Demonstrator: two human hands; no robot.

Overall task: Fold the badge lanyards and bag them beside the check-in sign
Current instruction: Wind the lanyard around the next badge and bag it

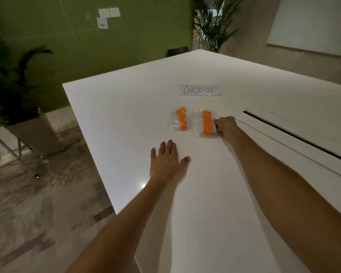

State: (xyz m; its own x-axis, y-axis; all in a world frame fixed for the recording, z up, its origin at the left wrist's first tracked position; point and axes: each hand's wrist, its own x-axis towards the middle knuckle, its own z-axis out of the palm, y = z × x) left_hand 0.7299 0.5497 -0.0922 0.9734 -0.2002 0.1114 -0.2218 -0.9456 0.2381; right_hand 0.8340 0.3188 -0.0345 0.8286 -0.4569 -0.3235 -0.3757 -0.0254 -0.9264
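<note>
White tabletop [126,115] before a green wall, two bagged lanyards below the check-in sign [198,89].

Two clear bags lie side by side, each holding one folded orange lanyard: left bag [178,119], right bag [204,123]. Bag outlines are faint. Right hand [225,128] has its grip curled on the right bag's edge, fingertips hidden. Left hand [168,162] rests flat, grip released.

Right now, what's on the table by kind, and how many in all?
Bags with orange lanyards: 2
Sign: 1
Hands on the table: 2, left hand flat, right hand at the right bag's edge
Total: 5
</note>
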